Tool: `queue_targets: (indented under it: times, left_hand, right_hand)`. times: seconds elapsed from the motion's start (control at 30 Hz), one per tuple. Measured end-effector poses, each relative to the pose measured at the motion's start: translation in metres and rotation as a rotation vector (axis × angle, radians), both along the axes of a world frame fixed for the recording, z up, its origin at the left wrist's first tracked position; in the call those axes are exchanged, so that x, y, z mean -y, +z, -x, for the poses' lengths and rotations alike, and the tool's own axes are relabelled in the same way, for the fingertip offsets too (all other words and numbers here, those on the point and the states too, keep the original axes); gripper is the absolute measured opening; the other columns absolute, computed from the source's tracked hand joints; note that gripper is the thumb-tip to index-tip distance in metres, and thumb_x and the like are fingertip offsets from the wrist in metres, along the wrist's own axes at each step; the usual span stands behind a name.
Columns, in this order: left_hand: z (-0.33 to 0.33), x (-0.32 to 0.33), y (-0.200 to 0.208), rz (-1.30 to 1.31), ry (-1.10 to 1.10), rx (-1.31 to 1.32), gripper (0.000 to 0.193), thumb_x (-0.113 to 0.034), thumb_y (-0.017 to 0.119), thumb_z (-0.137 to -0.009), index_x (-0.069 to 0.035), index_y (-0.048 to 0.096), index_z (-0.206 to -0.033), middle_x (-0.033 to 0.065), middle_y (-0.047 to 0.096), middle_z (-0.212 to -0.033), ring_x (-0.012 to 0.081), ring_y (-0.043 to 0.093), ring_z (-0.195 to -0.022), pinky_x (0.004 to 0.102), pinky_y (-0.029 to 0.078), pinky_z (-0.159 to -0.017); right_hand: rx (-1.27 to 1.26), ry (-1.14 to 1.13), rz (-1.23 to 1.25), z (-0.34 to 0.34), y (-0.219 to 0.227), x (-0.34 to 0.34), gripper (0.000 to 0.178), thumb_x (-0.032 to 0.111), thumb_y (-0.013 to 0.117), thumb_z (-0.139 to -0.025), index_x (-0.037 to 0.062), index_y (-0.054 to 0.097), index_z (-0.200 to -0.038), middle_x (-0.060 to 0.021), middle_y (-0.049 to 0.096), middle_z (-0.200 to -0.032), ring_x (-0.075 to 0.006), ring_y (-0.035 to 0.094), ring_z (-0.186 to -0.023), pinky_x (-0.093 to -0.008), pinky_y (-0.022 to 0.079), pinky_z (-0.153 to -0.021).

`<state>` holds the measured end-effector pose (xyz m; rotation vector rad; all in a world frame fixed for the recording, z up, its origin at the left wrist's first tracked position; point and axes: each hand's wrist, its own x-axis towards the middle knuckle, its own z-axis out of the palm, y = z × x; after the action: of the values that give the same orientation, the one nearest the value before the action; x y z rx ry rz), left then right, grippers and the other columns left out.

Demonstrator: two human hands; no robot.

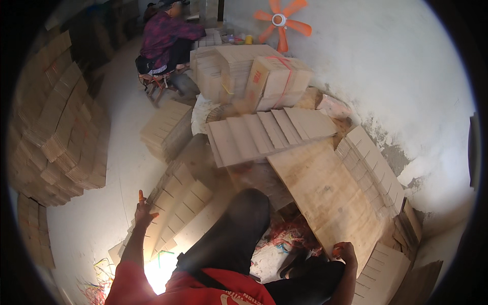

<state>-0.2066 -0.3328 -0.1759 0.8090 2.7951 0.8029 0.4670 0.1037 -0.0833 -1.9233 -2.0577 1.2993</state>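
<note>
My left hand (144, 212) is at the left, beside a stack of slotted cardboard strips (175, 203). Its index finger points up, apart from the thumb, and nothing shows in it. Over by my right knee, my right hand (345, 252) is curled closed above the near edge of a wooden board (317, 183). Whatever its fingers hold, if anything, is hidden. Overlapping cardboard sheets (264, 132) lie fanned at the board's far end. Along its right side leans a row of slotted cardboard strips (373, 168), with another slotted cardboard piece (381, 274) nearer me.
Tall stacks of flattened cardboard (66, 122) line the left. A bundle tied with red strap (279, 81) stands ahead, near a seated person (168, 38). An orange fan (279, 21) is by the white wall (386, 61). Tangled plastic straps (290, 236) lie between my legs.
</note>
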Motion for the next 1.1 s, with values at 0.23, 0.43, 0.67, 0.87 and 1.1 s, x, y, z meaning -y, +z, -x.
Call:
queue_targets:
  times: [0.23, 0.43, 0.67, 0.87, 1.1]
  left_hand:
    - [-0.004, 0.014, -0.022, 0.227, -0.025, -0.003, 0.108, -0.014, 0.085, -0.061, -0.008, 0.020, -0.147, 0.0267, 0.060, -0.112, 0.0433, 0.062, -0.095, 0.0473, 0.052, -0.079]
    - [-0.010, 0.010, -0.027, 0.186, 0.072, 0.025, 0.098, -0.014, 0.083, -0.062, -0.007, 0.028, -0.143, 0.0232, 0.065, -0.100, 0.0406, 0.064, -0.090, 0.0449, 0.052, -0.076]
    - [-0.023, 0.002, -0.014, 0.163, 0.112, -0.033, 0.080, -0.014, 0.082, -0.063, -0.008, 0.044, -0.133, 0.0200, 0.067, -0.094, 0.0383, 0.065, -0.087, 0.0445, 0.052, -0.073]
    - [-0.028, -0.007, -0.002, 0.229, 0.135, 0.040, 0.054, -0.018, 0.083, -0.062, -0.007, 0.052, -0.104, 0.0195, 0.066, -0.088, 0.0402, 0.064, -0.086, 0.0473, 0.051, -0.070]
    - [-0.019, 0.007, -0.015, 0.207, 0.117, 0.003, 0.060, -0.021, 0.085, -0.057, -0.009, 0.052, -0.105, 0.0176, 0.068, -0.089, 0.0411, 0.065, -0.084, 0.0481, 0.051, -0.070]
  right_hand:
    - [-0.112, -0.005, -0.083, -0.010, 0.002, 0.000, 0.016, -0.006, 0.059, -0.074, -0.0063, 0.070, -0.086, -0.0148, 0.066, -0.066, -0.0193, 0.064, -0.049, -0.0283, 0.052, -0.043]
    - [-0.154, -0.078, 0.044, -0.010, -0.001, -0.001, 0.021, 0.007, 0.057, -0.084, -0.0049, 0.068, -0.097, -0.0157, 0.065, -0.068, -0.0238, 0.064, -0.047, -0.0324, 0.052, -0.040]
    - [-0.619, -0.595, -0.231, -0.029, -0.005, -0.021, 0.059, 0.042, 0.054, -0.094, 0.0047, 0.042, -0.137, -0.0165, 0.064, -0.074, -0.0284, 0.065, -0.049, -0.0353, 0.054, -0.038]
    - [-0.756, -0.737, -0.210, -0.038, -0.002, -0.014, 0.062, 0.041, 0.061, -0.091, 0.0090, 0.041, -0.139, -0.0142, 0.065, -0.071, -0.0256, 0.065, -0.049, -0.0337, 0.053, -0.038]
    - [-0.667, -0.695, -0.362, -0.015, 0.007, -0.015, 0.084, 0.027, 0.071, -0.081, 0.0147, 0.024, -0.149, -0.0219, 0.059, -0.109, -0.0275, 0.067, -0.068, -0.0345, 0.056, -0.046]
